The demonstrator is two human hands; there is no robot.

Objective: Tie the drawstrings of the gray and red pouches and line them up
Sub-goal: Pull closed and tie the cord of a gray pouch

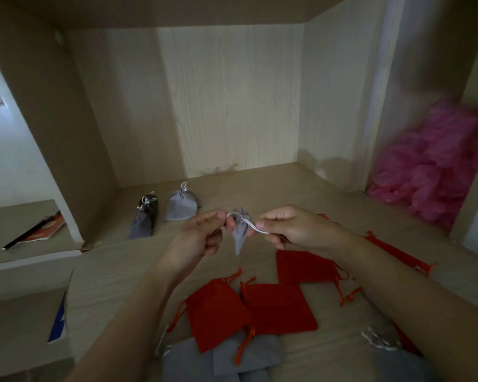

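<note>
The left grip [202, 232] and right grip [287, 227] each pinched the white drawstring [254, 226] of a gray pouch [239, 237] hanging above the desk [116, 271]. Nearest lay flat gray pouches [246, 357], then red pouches [276, 307]; two tied gray pouches [181, 206] sat farthest back.

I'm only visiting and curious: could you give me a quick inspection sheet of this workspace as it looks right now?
Surface: pale wooden shelf board, under everything.
Job's things: gray pouch held up; tied gray pouches stand at the back left; flat red pouches and flat gray pouches lie nearest the person.
Clutter: pink plastic heap on the right; booklet and pen on the left ledge.
Grips: left hand and right hand each pinch the white drawstring.
Cables: nothing seen.
Surroundings: wooden cabinet walls.
</note>
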